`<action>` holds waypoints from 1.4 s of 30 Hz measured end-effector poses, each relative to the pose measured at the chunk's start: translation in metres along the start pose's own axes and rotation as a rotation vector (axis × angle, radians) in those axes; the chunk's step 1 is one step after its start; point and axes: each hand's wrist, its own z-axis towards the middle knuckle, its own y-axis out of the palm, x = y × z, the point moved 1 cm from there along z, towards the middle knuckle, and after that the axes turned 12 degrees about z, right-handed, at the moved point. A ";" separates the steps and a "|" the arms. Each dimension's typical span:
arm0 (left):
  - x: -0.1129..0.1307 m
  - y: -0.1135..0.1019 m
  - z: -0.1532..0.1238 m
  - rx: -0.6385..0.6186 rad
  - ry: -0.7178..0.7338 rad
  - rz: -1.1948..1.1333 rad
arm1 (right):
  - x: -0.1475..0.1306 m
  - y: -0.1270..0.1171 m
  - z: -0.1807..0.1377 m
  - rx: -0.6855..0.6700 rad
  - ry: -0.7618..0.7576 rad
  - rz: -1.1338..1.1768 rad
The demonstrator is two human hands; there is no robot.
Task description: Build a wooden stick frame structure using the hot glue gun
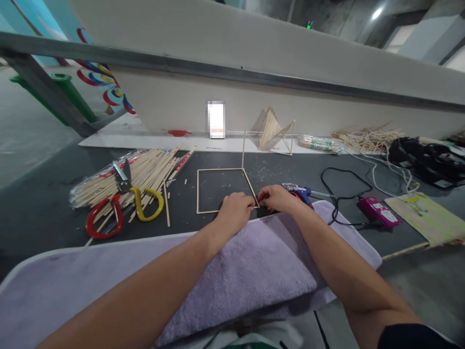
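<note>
A square frame of thin wooden sticks [197, 191] lies on the dark table, with one stick [243, 148] standing upright at its far right corner. My left hand [235, 209] is closed over the near side of the frame, close to its near right corner. Just across that corner, my right hand [275, 198] pinches the stick ends, its fingertips almost meeting the left ones. Beside my right hand lies a blue glue gun [305, 192], partly hidden by the hand and wrist.
Scissors [123, 183] with red and yellow handles rest on a bag of sticks [152, 165] at left. A stick model [271, 131] and a lit phone [217, 118] stand behind. A black cable [336, 194] and purple box [379, 212] lie right. A lilac towel [247, 271] covers the front edge.
</note>
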 end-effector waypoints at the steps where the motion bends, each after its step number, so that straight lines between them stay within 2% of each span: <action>1: 0.000 0.000 0.000 0.001 0.002 -0.001 | 0.000 0.000 0.000 0.000 -0.001 0.000; 22: 0.002 -0.003 0.000 -0.035 -0.024 -0.002 | 0.002 0.001 0.001 -0.001 0.001 -0.021; 42: -0.002 0.006 0.001 0.038 0.017 0.025 | 0.003 0.001 0.000 0.003 -0.018 0.007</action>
